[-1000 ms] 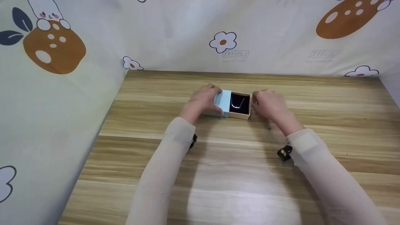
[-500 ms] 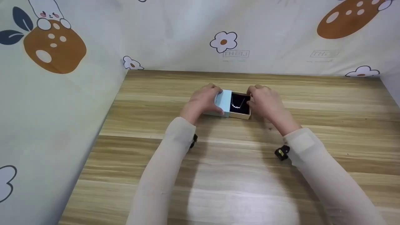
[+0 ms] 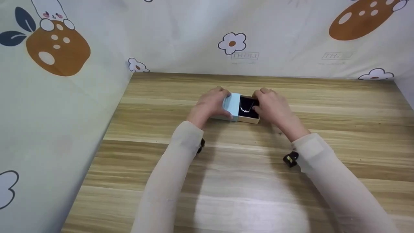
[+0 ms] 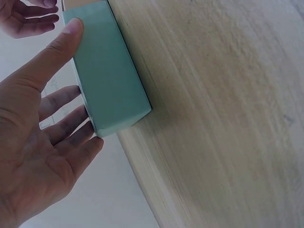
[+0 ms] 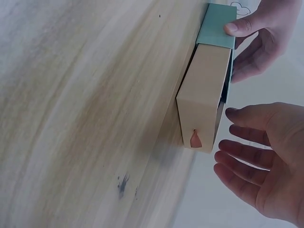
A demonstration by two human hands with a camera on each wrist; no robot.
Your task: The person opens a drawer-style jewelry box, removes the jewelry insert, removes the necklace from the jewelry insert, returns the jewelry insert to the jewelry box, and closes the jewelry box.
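Note:
A jewelry box lies on the wooden table, its light blue-green sleeve (image 3: 233, 105) slid partway off a cream drawer (image 5: 203, 85). Inside the drawer, a thin silver necklace (image 3: 245, 111) rests on a black insert (image 3: 243, 102). My left hand (image 3: 210, 103) grips the sleeve from the left, thumb on its near side and fingers over toward the far side. At the drawer's right end is my right hand (image 3: 273, 105), thumb over the insert's edge and fingers loosely bent near the far rim. A small brownish pull tab (image 5: 195, 139) sticks out of the drawer's end panel.
Wood-grain table (image 3: 245, 181) surface surrounds the box. Behind and at the left rises a pale covering (image 3: 181, 38) printed with flowers and orange fruit. Dark wrist cameras (image 3: 291, 159) sit under both sleeves.
My right hand has moved left, from just beside the drawer's end to over its right edge, thumb now above the insert. The left hand and the box have stayed put.

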